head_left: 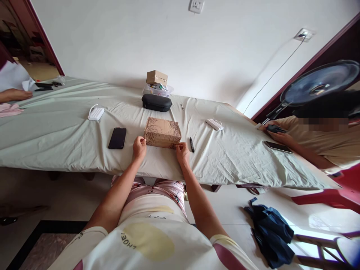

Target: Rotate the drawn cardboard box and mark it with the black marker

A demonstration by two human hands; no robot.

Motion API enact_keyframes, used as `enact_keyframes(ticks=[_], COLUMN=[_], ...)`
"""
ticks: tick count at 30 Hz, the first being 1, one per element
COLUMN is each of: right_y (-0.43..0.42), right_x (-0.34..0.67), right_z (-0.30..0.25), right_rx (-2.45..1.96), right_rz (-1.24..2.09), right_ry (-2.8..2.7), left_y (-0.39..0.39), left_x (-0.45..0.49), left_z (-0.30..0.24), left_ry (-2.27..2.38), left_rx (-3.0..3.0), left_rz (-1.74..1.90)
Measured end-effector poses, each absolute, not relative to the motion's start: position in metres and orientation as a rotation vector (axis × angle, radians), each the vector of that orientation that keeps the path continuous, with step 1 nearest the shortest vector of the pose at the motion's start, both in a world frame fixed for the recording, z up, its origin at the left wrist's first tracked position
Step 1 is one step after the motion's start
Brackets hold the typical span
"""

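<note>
A closed cardboard box (163,129) with dark swirl drawings lies on the cloth-covered table in front of me. At its front left corner my left hand (140,147) is closed, thumb and fingertips pinched on the edge. My right hand (182,153) pinches the front right corner in the same way. Just right of that hand lies a black marker pen (192,144). A dark smartphone (117,138) rests to the left of my left hand. Behind the box sits a black zip case (156,102).
A clear plastic basket (146,90) with small items and a smaller carton (156,77) stand by the wall. White power banks (96,113) (214,124) lie on both sides. At right, a person (320,142) holds a dark object near a phone (278,147) and a fan (320,86). Another person's hand (17,95) shows at left.
</note>
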State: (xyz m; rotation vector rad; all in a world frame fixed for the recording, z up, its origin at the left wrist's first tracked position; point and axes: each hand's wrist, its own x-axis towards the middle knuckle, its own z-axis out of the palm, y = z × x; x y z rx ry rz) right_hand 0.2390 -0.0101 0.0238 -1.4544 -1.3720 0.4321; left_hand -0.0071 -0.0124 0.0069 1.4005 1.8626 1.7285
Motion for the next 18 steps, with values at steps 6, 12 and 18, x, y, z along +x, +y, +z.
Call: enact_keyframes(ticks=[6,12,18], right_y=[-0.0108,-0.0112,-0.0078], right_x=[0.2379,0.2402,0.2422], right_z=[0.0258,0.0251,0.0194], right_rx=[-1.471,-1.461,-1.397], right_rz=[0.433,0.448,0.265], right_ry=[-1.342,-1.349,-1.392], left_y=[-0.0137,-0.0125,-0.0190], left_x=[-0.0094,-0.0089,-0.0009], left_z=[0.0088,0.0070,0.0122], left_ry=[1.823,1.840,1.820], left_rx=[1.435,1.441,1.519], left_rz=[1.706,1.713,1.770])
